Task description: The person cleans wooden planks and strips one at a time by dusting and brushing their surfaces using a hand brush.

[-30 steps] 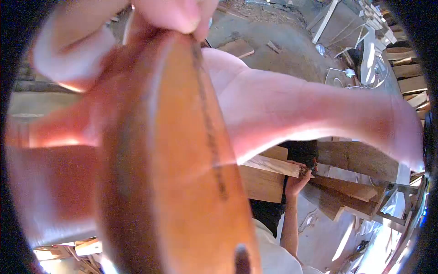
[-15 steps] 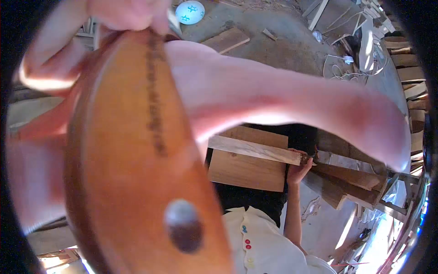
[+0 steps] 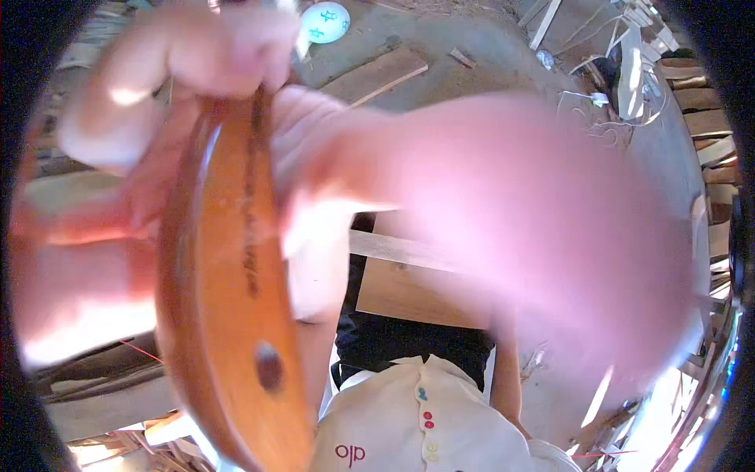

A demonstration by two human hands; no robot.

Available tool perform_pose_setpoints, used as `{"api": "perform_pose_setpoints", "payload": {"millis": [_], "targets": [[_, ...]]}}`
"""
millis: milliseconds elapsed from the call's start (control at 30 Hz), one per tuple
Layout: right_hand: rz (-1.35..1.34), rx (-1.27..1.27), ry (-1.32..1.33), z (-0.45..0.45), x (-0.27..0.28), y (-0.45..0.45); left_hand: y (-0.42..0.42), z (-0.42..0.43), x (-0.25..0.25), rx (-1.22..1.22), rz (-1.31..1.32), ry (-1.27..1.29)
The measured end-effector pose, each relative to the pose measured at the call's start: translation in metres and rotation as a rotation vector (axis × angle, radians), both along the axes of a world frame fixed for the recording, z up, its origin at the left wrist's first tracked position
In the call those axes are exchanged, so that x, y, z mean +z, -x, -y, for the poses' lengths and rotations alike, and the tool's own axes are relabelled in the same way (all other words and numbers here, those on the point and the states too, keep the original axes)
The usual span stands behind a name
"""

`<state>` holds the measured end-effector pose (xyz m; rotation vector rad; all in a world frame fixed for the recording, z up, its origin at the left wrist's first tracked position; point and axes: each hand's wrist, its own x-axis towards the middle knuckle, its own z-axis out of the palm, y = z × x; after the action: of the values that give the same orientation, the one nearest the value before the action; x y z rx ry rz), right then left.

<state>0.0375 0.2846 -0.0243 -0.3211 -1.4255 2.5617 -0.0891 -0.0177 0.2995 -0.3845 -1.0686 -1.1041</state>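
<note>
Close to the lens, my left hand [image 3: 318, 145] is wrapped around the upper end of a curved orange-brown wooden handle [image 3: 228, 299]. Dark lettering runs along the handle, and a dark round spot, a hole or a rivet, sits lower down. Whatever it joins at the top is hidden. A blurred finger or thumb reaches across to the right. It hides my right hand, leaving only the right forearm [image 3: 507, 377] in sight. On my lap lies a flat wooden board [image 3: 409, 295] with a pale wooden strip [image 3: 393, 246] across it, its right end covered.
A white ball-like object [image 3: 325, 22] with green marks lies on the floor at the top. Near it is a loose plank [image 3: 385, 75]. A white cable [image 3: 602, 100] and wood offcuts lie at the upper right, with stacked wood pieces [image 3: 704, 126] along the right edge.
The wooden handle has turned narrower and sits a little farther from the lens. The outstretched finger has swung down, now covering my right hand, which was gripping the strip's end.
</note>
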Motion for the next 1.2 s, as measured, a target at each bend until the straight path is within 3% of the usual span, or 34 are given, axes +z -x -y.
{"api": "perform_pose_setpoints", "payload": {"millis": [133, 200, 233, 300, 467, 567, 633, 767, 800, 933, 1000, 1067, 1100, 1200], "targets": [[0.042, -0.023, 0.012, 0.000, 0.000, -0.005, -0.002, 0.012, -0.013, 0.097, 0.013, -0.149], [0.049, -0.032, 0.008, 0.001, 0.002, -0.005, -0.009, 0.013, -0.034, 0.134, 0.162, -0.259], [0.065, -0.035, 0.013, 0.001, 0.001, -0.003, -0.016, 0.009, -0.052, -0.076, 0.285, -0.383], [0.092, -0.045, 0.025, -0.001, -0.004, -0.004, -0.034, -0.007, -0.090, -0.118, 0.725, -0.395], [0.098, -0.064, 0.098, -0.004, -0.015, -0.005, -0.071, -0.095, -0.148, -0.662, 1.132, -0.573], [0.120, -0.092, 0.099, -0.004, -0.016, -0.008, -0.073, -0.137, -0.166, -1.032, 1.034, -0.449], [0.129, -0.116, 0.112, -0.004, -0.017, -0.008, -0.066, -0.159, -0.172, -1.148, 0.932, -0.459], [0.167, -0.179, 0.149, 0.004, -0.008, -0.007, -0.062, -0.187, -0.205, -1.212, 1.001, -0.364], [0.169, -0.172, 0.147, 0.003, -0.009, -0.008, -0.064, -0.181, -0.209, -1.199, 1.127, -0.267], [0.114, -0.103, 0.053, 0.001, -0.002, -0.008, -0.077, -0.156, -0.218, -1.118, 1.126, -0.460], [0.057, -0.037, 0.066, -0.003, -0.011, -0.006, -0.085, -0.117, -0.216, -0.946, 1.184, -0.418], [0.075, -0.034, 0.051, -0.001, -0.005, -0.006, -0.088, -0.074, -0.204, -0.801, 1.052, -0.440], [0.084, -0.031, 0.045, 0.000, -0.001, -0.005, -0.085, -0.053, -0.204, -0.645, 1.000, -0.622], [0.080, -0.041, 0.124, 0.004, 0.003, -0.003, -0.083, 0.044, -0.206, -0.243, 1.029, -0.487]]}}
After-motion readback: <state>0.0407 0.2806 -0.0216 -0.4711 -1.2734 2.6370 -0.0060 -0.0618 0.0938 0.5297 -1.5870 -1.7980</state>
